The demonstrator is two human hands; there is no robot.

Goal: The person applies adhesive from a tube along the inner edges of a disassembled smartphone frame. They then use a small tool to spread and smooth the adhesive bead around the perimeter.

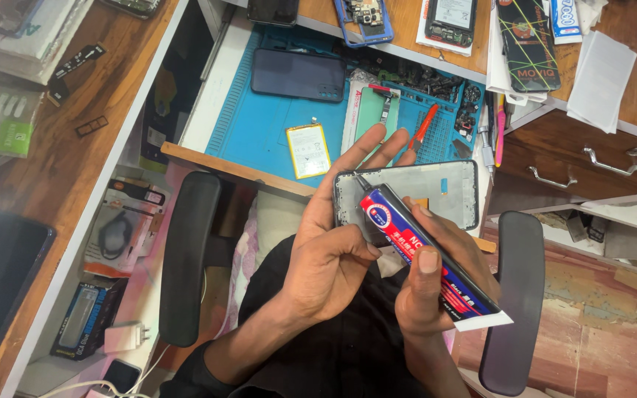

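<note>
At frame centre, the left hand (333,258) gripped a phone frame (436,193) while the right hand (436,284) clamped a glue tube (414,247), nozzle touching the frame's upper-left corner.

I see both hands working low over the lap, between the two black chair armrests (189,258), which wall in the sides. The left hand (333,258) and right hand (436,284) crowd the phone frame (436,193) and the glue tube (422,250), leaving no gap between them. Ahead, the blue mat (259,125) on the bench is open at its left part; a battery (308,150), a dark phone (298,74) and red tweezers (423,127) block the rest. Drawer handles (613,162) jut at the right.
</note>
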